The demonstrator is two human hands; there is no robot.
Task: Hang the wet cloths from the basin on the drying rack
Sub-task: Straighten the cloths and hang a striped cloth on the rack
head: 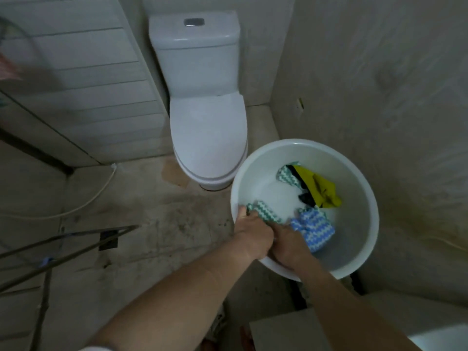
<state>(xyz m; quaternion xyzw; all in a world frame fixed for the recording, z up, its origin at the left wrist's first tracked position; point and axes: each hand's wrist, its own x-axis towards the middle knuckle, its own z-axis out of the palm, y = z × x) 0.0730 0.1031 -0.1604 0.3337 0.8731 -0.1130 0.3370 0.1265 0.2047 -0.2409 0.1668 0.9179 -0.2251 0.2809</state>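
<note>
head feed, bathroom floor. the white basin [354,239] sits low right, just beside the toilet [207,138] (lid down, not part of the job).

hands: both are inside the near rim of the basin, touching each other. the left hand [253,236] has its fingers curled round one end of a green zigzag cloth [266,212], thumb up near the rim. the right hand [288,247] shows only its back; its fingers reach under toward the same cloth, but i cannot tell whether they grip it or something else.

contents of the basin, as far as i can count: the green zigzag cloth in hand, a blue zigzag cloth [314,230] just beside the right hand, a yellow cloth [319,188] on the far side, a second green zigzag cloth [286,176] tucked against it, and a dark cloth [307,198] partly under the yellow one.

drying rack [58,257]: only a few thin rods show at lower left, well apart from the basin. nothing hangs on the part i can see. a pink blur at the far left edge is too smeared to identify.

progress, my judgement: early. about five cloths lie in the basin, none visibly on the rods. the step in hand looks like picking up the first green cloth; carrying it across and draping it is not yet done, then the other four.
</note>
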